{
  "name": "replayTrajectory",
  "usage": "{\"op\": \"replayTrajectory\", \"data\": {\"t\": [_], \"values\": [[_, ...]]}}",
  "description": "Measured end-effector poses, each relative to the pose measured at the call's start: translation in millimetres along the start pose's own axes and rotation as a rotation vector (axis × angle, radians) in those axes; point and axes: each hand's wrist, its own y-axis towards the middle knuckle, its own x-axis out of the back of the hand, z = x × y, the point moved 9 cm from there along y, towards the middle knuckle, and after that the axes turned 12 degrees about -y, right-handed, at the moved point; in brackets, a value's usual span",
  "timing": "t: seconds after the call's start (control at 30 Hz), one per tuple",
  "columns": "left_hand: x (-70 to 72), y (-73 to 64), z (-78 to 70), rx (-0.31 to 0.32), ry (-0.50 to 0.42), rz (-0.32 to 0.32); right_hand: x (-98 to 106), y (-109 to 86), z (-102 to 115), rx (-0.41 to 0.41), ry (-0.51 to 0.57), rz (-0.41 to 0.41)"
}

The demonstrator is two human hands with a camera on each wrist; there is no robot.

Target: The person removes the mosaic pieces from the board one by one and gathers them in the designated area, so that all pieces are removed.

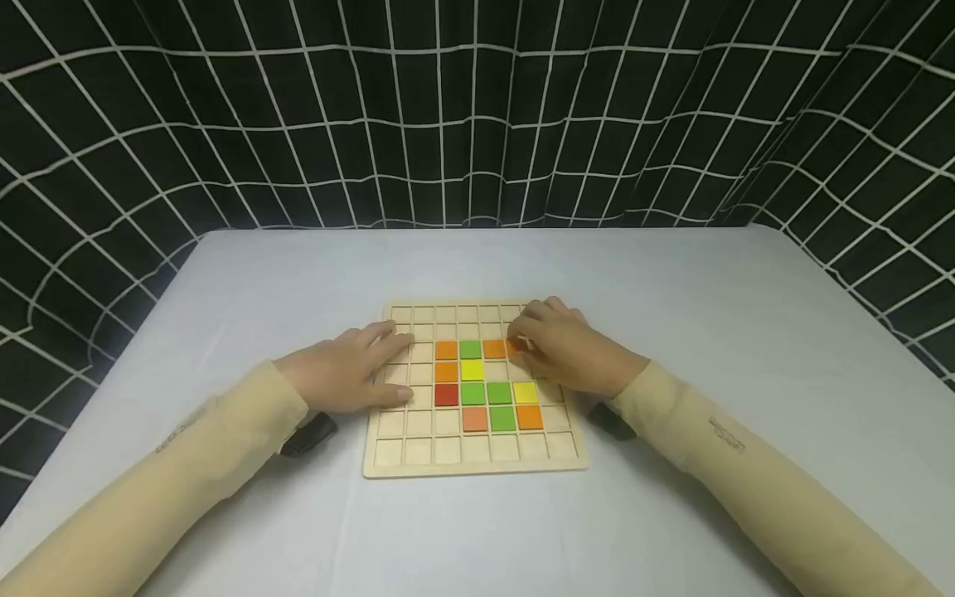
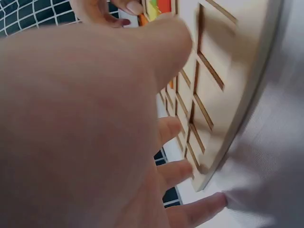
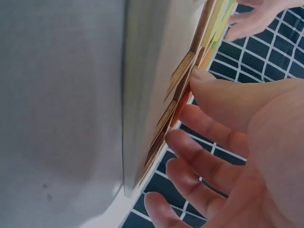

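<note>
A square wooden grid board lies flat, with coloured square tiles in its middle cells. Its left side lies under my left hand, whose fingers are spread and hold nothing. At the upper right of the tile group, my right hand pinches an orange tile between thumb and index finger. The right wrist view shows that tile edge-on at the fingertips, low over the board. Around it sit orange tiles, green tiles, two yellow tiles and a red tile.
A white-covered table carries the board. Dark curtain with a pale grid pattern hangs behind and at both sides. Beneath each wrist is a dark device, such as the one at the left wrist.
</note>
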Motion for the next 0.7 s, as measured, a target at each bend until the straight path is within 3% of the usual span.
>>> {"op": "replayTrajectory", "data": {"t": [0.17, 0.37, 0.5, 0.7], "values": [[-1.6, -17.4, -5.2, 0.006, 0.024, -0.007, 0, 4.8, 2, 0.001, 0.014, 0.016], [-8.5, -34.8, -11.6, -0.041, 0.072, -0.065, 3, 4.9, 3, -0.002, 0.025, 0.012], [-12.4, -40.2, -10.3, -0.079, 0.094, -0.111, 4, 4.7, 5, 0.028, 0.026, -0.007], [-15.7, -42.3, -10.3, -0.127, 0.041, -0.137, 4, 2.9, 7, 0.056, 0.048, -0.027]]}}
